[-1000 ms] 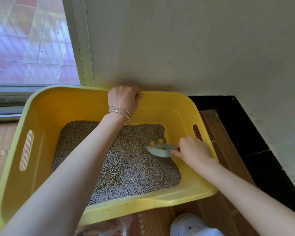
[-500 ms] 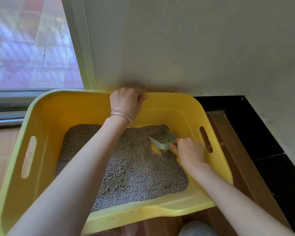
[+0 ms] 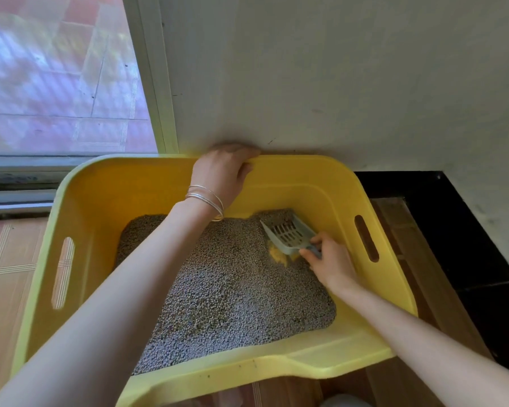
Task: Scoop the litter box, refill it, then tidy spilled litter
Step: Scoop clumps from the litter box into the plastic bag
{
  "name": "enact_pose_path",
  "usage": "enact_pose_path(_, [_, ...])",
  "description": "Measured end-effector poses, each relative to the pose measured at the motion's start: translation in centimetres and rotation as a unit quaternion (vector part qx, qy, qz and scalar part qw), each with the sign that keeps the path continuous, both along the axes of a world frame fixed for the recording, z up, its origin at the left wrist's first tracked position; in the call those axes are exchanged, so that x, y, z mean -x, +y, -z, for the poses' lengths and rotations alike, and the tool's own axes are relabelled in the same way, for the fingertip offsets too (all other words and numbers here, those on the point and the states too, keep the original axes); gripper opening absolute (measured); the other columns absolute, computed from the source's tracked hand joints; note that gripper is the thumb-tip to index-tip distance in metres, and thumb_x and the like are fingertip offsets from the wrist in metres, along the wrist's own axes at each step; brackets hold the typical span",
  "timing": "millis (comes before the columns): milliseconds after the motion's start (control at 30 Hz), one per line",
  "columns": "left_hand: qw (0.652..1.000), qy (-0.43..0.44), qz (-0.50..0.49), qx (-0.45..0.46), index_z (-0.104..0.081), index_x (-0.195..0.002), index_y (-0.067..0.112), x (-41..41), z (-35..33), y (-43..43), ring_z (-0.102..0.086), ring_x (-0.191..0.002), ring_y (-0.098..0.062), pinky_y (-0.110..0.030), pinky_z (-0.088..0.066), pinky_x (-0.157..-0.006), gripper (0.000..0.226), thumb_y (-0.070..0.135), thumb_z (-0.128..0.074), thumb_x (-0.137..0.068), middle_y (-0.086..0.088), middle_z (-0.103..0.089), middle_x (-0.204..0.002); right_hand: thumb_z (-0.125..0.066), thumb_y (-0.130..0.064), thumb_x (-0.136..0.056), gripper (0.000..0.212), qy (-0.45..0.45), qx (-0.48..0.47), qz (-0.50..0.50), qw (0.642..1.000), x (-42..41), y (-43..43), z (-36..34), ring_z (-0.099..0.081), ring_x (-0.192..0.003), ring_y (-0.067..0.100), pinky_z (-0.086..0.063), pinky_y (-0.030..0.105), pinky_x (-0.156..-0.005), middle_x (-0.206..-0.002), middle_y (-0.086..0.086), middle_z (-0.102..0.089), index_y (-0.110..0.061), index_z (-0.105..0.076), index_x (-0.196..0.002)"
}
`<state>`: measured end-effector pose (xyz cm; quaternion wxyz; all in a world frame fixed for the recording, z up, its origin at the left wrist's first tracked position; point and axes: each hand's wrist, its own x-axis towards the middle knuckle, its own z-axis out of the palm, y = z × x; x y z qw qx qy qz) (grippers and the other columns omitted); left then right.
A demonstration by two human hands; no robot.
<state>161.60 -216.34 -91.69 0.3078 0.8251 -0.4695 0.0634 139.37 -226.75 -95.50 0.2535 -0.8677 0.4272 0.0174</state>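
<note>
Litter box point(image 3: 306, 165), bright yellow, sits on the floor tight against the wall point(image 3: 335, 83). The left hand point(image 3: 224, 168) stays curled over the far rim, bracing it. The right hand point(image 3: 332, 265) pinches the handle of the grey scoop point(image 3: 288, 235), and that is what has moved. A second ago it lay flatter, nearer the middle. Now it is driven up toward the far right corner, slotted face tipped our way, with a bare yellow patch point(image 3: 276, 255) raked open in the litter point(image 3: 232, 289) at its heel. Nothing caught in it that I can see, so I'd say the scooping goes on, with refill and tidy-up still ahead.
</note>
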Motion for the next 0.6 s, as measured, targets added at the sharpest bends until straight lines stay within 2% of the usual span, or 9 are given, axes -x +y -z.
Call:
enact_pose_path(100, [0.998, -0.024, 0.044, 0.03, -0.065, -0.116, 0.01, -0.1, 0.0, 1.5, -0.062, -0.095, -0.036, -0.039, -0.05, -0.076, 0.038, 0.0, -0.062, -0.079, -0.011, -0.066, -0.112, -0.06, -0.023, -0.089, 0.025, -0.015, -0.004, -0.01, 1.0, 0.2, -0.1, -0.2, -0.062, -0.085, 0.014, -0.054, 0.029, -0.074, -0.112, 0.003, -0.064, -0.012, -0.052, -0.11])
enact_pose_path(200, [0.997, -0.066, 0.045, 0.011, -0.065, -0.113, 0.003, 0.0, -0.4, 3.4, -0.062, -0.093, -0.038, -0.041, -0.052, -0.077, 0.044, -0.008, -0.065, -0.071, -0.015, -0.065, -0.111, -0.059, -0.02, -0.089, 0.023, -0.027, -0.008, -0.04, 0.999, 0.2, -0.1, -0.8, -0.056, -0.083, 0.007, -0.047, 0.02, -0.071, -0.111, 0.001, -0.063, -0.011, -0.052, -0.109])
enact_pose_path(300, [0.994, -0.099, 0.036, -0.038, -0.062, -0.116, -0.001, 0.0, -0.8, 5.9, -0.06, -0.1, -0.039, -0.047, -0.051, -0.083, 0.052, -0.007, -0.069, -0.065, -0.017, -0.062, -0.116, -0.059, -0.018, -0.088, 0.025, -0.019, -0.004, -0.094, 0.995, 0.1, -0.2, -1.8, -0.056, -0.083, 0.004, -0.047, 0.017, -0.072, -0.114, 0.001, -0.063, -0.011, -0.051, -0.111])
enact_pose_path(400, [0.987, -0.129, 0.013, -0.096, -0.06, -0.119, -0.001, 0.3, -1.2, 8.9, -0.059, -0.107, -0.039, -0.049, -0.047, -0.089, 0.062, -0.004, -0.073, -0.058, -0.02, -0.06, -0.122, -0.057, -0.018, -0.089, 0.027, 0.002, 0.015, -0.166, 0.986, 0.0, -0.2, -3.5, -0.058, -0.08, 0.0, -0.049, 0.014, -0.063, -0.115, -0.002, -0.063, -0.013, -0.05, -0.114])
enact_pose_path(533, [0.978, -0.143, -0.014, -0.154, -0.065, -0.112, -0.001, 1.4, -1.5, 13.7, -0.063, -0.101, -0.039, -0.053, -0.05, -0.083, 0.069, 0.001, -0.084, -0.046, -0.021, -0.064, -0.113, -0.055, -0.023, -0.089, 0.029, 0.019, 0.075, -0.25, 0.965, 0.1, 0.4, -5.7, -0.054, -0.069, -0.007, -0.048, 0.015, -0.056, -0.114, -0.008, -0.062, -0.015, -0.05, -0.117])
enact_pose_path(600, [0.974, -0.147, -0.01, -0.175, -0.067, -0.107, 0.002, 2.5, -1.5, 16.0, -0.066, -0.096, -0.037, -0.051, -0.053, -0.077, 0.068, 0.005, -0.088, -0.042, -0.018, -0.068, -0.106, -0.056, -0.026, -0.089, 0.033, 0.037, 0.12, -0.256, 0.958, 0.3, 0.2, -6.6, -0.06, -0.07, 0.0, -0.049, 0.018, -0.056, -0.113, -0.007, -0.064, -0.015, -0.05, -0.12])
